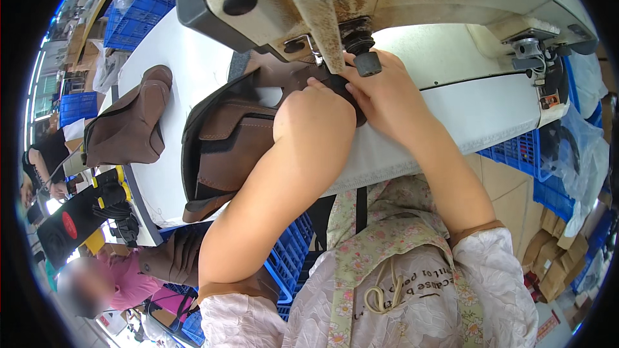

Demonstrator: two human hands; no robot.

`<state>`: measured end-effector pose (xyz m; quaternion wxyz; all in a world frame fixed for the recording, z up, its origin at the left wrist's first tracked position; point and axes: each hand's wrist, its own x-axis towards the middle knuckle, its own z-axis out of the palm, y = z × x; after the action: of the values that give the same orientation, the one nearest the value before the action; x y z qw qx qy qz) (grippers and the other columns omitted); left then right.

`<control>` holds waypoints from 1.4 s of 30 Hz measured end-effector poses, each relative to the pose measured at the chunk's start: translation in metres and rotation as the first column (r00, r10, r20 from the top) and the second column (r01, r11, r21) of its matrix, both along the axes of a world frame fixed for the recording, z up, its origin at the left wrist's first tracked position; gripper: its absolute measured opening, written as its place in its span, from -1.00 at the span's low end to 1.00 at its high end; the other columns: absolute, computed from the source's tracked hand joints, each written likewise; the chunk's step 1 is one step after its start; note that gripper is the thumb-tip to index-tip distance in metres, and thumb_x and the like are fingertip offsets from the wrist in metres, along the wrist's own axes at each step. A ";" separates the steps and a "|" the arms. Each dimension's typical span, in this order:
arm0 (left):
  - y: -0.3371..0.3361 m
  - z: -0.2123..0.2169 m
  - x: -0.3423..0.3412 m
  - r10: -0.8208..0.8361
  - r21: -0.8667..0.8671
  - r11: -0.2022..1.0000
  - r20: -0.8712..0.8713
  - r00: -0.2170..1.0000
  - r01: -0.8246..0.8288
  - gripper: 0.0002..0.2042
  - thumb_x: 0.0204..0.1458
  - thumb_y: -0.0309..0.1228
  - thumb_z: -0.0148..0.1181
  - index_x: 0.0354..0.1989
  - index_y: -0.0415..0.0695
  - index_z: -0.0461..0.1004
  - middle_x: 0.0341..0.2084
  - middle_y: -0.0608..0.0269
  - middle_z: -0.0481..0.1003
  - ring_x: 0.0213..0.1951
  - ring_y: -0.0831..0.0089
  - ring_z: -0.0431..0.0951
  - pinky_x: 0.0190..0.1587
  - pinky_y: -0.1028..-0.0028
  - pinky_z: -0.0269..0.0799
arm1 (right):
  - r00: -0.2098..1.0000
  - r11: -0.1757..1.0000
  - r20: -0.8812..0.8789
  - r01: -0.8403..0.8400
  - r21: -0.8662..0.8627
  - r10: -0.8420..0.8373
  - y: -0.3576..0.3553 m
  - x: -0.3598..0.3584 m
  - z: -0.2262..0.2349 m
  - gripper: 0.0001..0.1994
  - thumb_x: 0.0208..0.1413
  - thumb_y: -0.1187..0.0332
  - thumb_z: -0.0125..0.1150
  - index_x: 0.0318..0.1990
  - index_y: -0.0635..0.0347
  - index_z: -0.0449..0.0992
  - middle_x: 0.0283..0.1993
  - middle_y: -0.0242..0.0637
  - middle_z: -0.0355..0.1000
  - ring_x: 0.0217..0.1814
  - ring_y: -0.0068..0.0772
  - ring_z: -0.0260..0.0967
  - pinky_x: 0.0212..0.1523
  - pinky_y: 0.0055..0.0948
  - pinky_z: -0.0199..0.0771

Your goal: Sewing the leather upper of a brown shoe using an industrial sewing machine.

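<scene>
A brown leather boot upper (242, 138) with a dark lining and pale stitching lies on the white table, its far end beneath the head of a sewing machine (387, 0). My left hand (316, 113) rests on it with curled fingers, gripping the leather close to the needle area. On the other side of that spot, my right hand (385, 93) holds the dark edge of the same upper, thumb and fingers closed on it. The machine's arm and presser parts partly cover the right fingertips. The exact stitching point is hidden.
A second brown boot upper (132, 119) lies at the table's left end. Blue crates stand at the far left (138, 9) and below the table's right side (512, 154). A person in pink (129, 283) sits at the lower left; another in black (48, 161) is farther off.
</scene>
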<state>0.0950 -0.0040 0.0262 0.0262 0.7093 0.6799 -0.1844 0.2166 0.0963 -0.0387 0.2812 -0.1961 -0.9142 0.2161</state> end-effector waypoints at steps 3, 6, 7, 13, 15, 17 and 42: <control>0.001 -0.001 -0.001 -0.027 0.083 0.996 0.014 1.000 0.026 -0.69 -0.11 -0.43 0.20 -0.21 -0.41 0.56 -0.27 -0.21 0.58 -0.33 0.22 0.65 -0.35 0.37 0.58 | 1.000 1.000 0.011 -0.024 -0.016 0.024 0.003 -0.002 0.000 -0.83 0.01 0.51 0.20 -0.21 0.23 0.56 0.02 -0.28 0.47 0.22 -0.15 0.31 0.25 -0.13 0.24; 0.005 -0.003 0.003 -0.020 0.129 0.991 -0.001 1.000 0.020 -0.67 -0.18 -0.46 0.21 -0.24 -0.46 0.55 -0.42 -0.14 0.59 -0.40 0.24 0.65 -0.39 0.39 0.56 | 0.999 1.000 0.036 -0.024 -0.005 0.024 0.006 -0.002 -0.001 -0.81 -0.01 0.53 0.20 -0.20 0.20 0.57 0.03 -0.29 0.47 0.22 -0.15 0.30 0.25 -0.14 0.25; 0.006 -0.005 0.002 -0.020 0.132 0.991 -0.005 1.000 0.020 -0.67 -0.18 -0.46 0.21 -0.24 -0.46 0.55 -0.42 -0.14 0.59 -0.40 0.24 0.65 -0.39 0.39 0.56 | 0.998 0.999 0.054 -0.023 -0.023 0.024 0.007 -0.001 0.000 -0.80 -0.03 0.54 0.20 -0.20 0.18 0.57 0.03 -0.30 0.47 0.22 -0.15 0.30 0.23 -0.13 0.26; 0.008 -0.011 0.002 -0.016 0.199 0.980 0.050 0.999 0.005 -0.66 -0.23 -0.46 0.20 -0.28 -0.49 0.55 -0.53 -0.07 0.57 -0.49 0.28 0.62 -0.45 0.40 0.52 | 0.997 0.999 0.065 -0.028 -0.040 0.031 0.010 -0.001 0.001 -0.76 -0.12 0.59 0.20 -0.23 0.17 0.59 0.02 -0.32 0.46 0.18 -0.15 0.30 0.18 -0.16 0.30; 0.008 -0.013 0.003 0.019 0.200 0.980 -0.012 1.000 -0.016 -0.72 -0.21 -0.45 0.20 -0.32 -0.39 0.59 -0.46 -0.07 0.58 -0.44 0.31 0.63 -0.45 0.43 0.51 | 0.996 0.997 0.071 -0.043 -0.058 0.047 0.010 0.000 0.001 -0.76 -0.14 0.59 0.20 -0.24 0.18 0.60 0.02 -0.32 0.46 0.17 -0.15 0.30 0.17 -0.18 0.32; 0.011 -0.013 0.007 0.056 0.151 0.987 -0.047 0.997 -0.049 -0.73 -0.21 -0.43 0.21 -0.33 -0.33 0.60 -0.40 -0.05 0.59 -0.36 0.31 0.62 -0.36 0.42 0.51 | 0.996 0.999 0.079 -0.027 -0.020 0.028 0.010 0.003 0.001 -0.74 -0.16 0.59 0.20 -0.24 0.18 0.62 0.00 -0.32 0.46 0.17 -0.16 0.30 0.15 -0.20 0.34; -0.021 -0.029 0.044 0.092 0.417 0.908 -0.096 0.991 -0.044 -0.66 -0.10 -0.42 0.10 -0.15 -0.36 0.49 -0.07 -0.21 0.53 -0.01 0.08 0.53 0.13 0.15 0.33 | 0.901 0.898 0.019 -0.431 -0.083 0.434 0.069 0.006 -0.002 -0.72 -0.08 0.60 0.08 -0.24 0.19 0.66 -0.01 -0.23 0.54 0.14 -0.17 0.43 0.15 -0.28 0.45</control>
<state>0.1393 -0.0253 -0.0031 -0.1568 0.6630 0.7281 -0.0753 0.2224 0.1649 -0.0409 0.2012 -0.0028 -0.9310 0.3045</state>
